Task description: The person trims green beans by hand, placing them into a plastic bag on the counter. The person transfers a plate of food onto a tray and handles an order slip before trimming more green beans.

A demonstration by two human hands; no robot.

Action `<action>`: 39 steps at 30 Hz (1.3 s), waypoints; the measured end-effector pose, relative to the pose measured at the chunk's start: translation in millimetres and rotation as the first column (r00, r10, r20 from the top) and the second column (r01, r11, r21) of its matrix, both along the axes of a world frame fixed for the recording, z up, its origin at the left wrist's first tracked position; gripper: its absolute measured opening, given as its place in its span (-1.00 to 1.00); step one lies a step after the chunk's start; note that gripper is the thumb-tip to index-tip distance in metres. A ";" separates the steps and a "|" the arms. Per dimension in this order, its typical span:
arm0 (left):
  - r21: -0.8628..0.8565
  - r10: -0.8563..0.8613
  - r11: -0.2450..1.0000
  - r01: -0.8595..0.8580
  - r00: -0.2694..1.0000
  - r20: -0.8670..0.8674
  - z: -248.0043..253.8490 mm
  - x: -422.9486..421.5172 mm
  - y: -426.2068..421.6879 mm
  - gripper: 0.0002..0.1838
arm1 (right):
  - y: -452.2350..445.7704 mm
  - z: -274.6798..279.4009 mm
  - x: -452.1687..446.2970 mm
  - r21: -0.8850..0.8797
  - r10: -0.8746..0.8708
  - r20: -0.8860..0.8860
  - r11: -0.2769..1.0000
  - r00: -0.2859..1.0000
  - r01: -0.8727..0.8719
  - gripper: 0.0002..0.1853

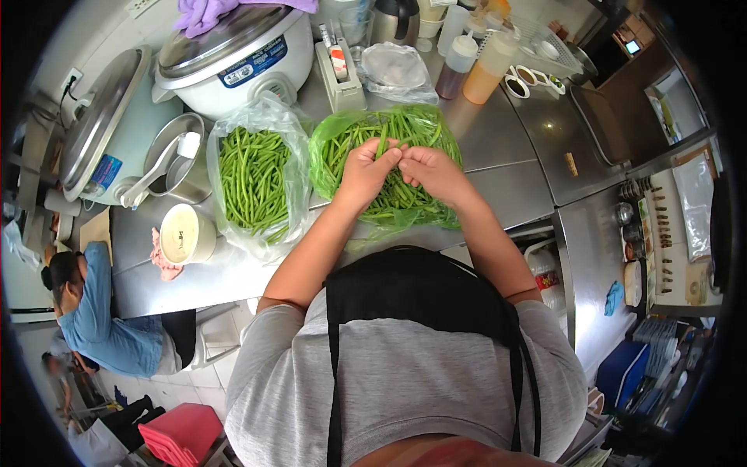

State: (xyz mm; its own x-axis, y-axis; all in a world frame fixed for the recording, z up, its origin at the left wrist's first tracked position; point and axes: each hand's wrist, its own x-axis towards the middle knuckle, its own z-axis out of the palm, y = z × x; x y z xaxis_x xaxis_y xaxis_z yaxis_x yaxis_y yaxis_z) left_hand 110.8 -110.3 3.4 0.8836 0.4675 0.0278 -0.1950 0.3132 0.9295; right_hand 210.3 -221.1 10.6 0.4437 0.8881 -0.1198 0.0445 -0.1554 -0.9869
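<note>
My left hand (368, 171) and my right hand (433, 171) meet above an open green plastic bag (317, 159) filled with green beans (350, 140). Between the thumb and fingers of my left hand a green bean (382, 142) stands up. The fingers of my right hand are pinched together close by, at what looks like the same bean or another; the tips hide it in part. To the left of this bag, a clear plastic bag (296, 148) lies open with more green beans (253, 179) in it, apart from both hands.
Two large rice cookers (233, 58) stand at the back left, near a steel pot (194, 175) with a white-handled utensil. A white tub (187, 233) sits near the front edge. Sauce bottles (489, 70) stand behind. A person in blue (117, 327) sits at the left.
</note>
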 end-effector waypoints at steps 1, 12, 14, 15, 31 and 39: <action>0.008 0.029 1.000 -0.029 1.000 -0.008 -2.6 0.7 1.6 -0.86 | 0.2 -1.7 -1.5 -0.011 0.013 -0.012 1.000 1.000 -0.013 -0.82; -0.155 0.005 0.988 -0.012 0.999 -0.044 -2.5 -4.3 -1.3 -0.95 | 2.8 -17.5 13.5 0.191 -0.349 -0.052 0.916 0.935 0.353 -0.84; -0.113 -0.023 0.994 0.012 0.995 -0.101 -0.7 -5.5 -0.7 -0.95 | 4.8 -14.5 16.6 0.250 -0.316 -0.008 0.918 0.949 0.308 -0.83; -0.093 -0.037 0.995 0.025 0.991 -0.130 -0.4 -6.3 -0.1 -0.95 | 6.0 -10.4 15.8 0.277 -0.333 0.085 0.913 0.939 0.299 -0.83; 0.377 -0.098 0.915 0.141 0.986 -0.131 -4.3 -0.5 -2.7 -0.88 | 6.6 10.6 4.6 -0.042 -0.150 0.839 0.940 0.523 0.338 -0.86; 0.179 0.070 0.982 -0.055 0.994 -0.078 5.7 -2.6 10.0 -0.89 | -23.1 -1.9 16.5 -0.603 0.394 0.690 0.777 0.608 0.181 -0.69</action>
State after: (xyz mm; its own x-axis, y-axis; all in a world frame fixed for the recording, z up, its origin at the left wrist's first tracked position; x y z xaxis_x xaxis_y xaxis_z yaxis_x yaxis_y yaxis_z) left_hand 108.2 -100.3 9.1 0.8553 0.5164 0.0418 -0.1283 0.1330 0.9828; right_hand 226.8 -244.3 8.7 0.5233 0.8056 -0.2780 0.7619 -0.5883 -0.2708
